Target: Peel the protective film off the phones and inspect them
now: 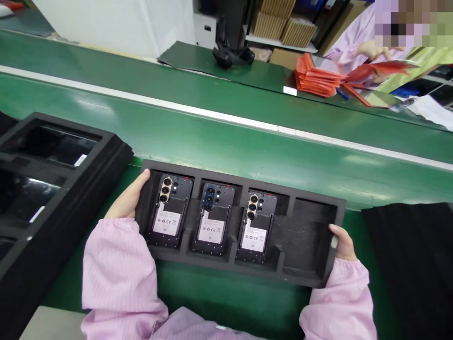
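Observation:
A black foam tray [226, 267] is held between my two hands over the green work surface. My left hand [129, 198] grips its left end, the thumb on the upper rim. At the right end, my right hand [343, 243] is closed on it, thumb on the edge and other fingers hidden. Three phones without back covers lie in its compartments: a left one [170, 212] and a right one [256, 226] with gold camera rings, and a middle one [214, 219] with blue rings. White labels show on their batteries. The rightmost compartment holds no phone.
Stacked black trays [88, 189] holding dark-screened parts stand at the left. Black foam sheets [410, 264] lie at the right. Behind the pale rail [212, 112], orange packets [314, 78] are piled near a co-worker's hand [371, 49]. A black object [233, 56] sits on the far bench.

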Motion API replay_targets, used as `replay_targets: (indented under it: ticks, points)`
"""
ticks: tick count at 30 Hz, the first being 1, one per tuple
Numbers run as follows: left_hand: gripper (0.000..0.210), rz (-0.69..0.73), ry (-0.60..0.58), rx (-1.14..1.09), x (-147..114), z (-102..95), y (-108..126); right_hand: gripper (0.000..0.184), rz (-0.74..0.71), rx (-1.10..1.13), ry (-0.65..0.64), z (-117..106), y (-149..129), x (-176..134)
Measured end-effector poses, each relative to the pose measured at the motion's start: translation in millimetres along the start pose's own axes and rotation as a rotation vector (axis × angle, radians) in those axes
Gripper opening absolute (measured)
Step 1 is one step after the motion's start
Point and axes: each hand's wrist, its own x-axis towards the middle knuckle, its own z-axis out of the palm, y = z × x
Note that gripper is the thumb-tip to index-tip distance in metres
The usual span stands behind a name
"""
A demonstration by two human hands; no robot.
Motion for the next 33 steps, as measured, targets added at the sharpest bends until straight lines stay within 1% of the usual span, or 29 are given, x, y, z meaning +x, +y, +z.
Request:
replay_targets:
  ticks: [5, 9, 13, 18, 24, 29, 33]
  points:
    - [0.051, 0.05, -0.017, 0.05, 2, -1.6, -2, 0.027, 0.097, 0.023, -0.005, 9, -8, -7]
    - [0.056, 0.052, -0.024, 0.078, 9, -5.4, -4, 0.032, 0.122, 0.02, -0.024, 15, -12, -12]
    - [0.057, 0.05, -0.026, 0.073, 14, -8.5, -8, 0.035, 0.124, 0.013, -0.033, 14, -11, -12]
    - [0.055, 0.064, -0.051, 0.036, 12, -9.7, -9, 0.039, 0.168, 0.006, -0.037, 11, -11, -7]
    - [0.048, 0.091, -0.06, -0.003, 11, -8.5, -6, 0.036, 0.299, -0.013, -0.01, 9, -19, 0]
    - [0.049, 0.079, -0.067, -0.026, 10, -8.7, -6, 0.035, 0.258, -0.021, -0.002, 13, -21, -2]
    - [0.048, 0.065, -0.07, -0.037, 8, -8.5, -5, 0.025, 0.2, -0.027, -0.008, 14, -17, -10]
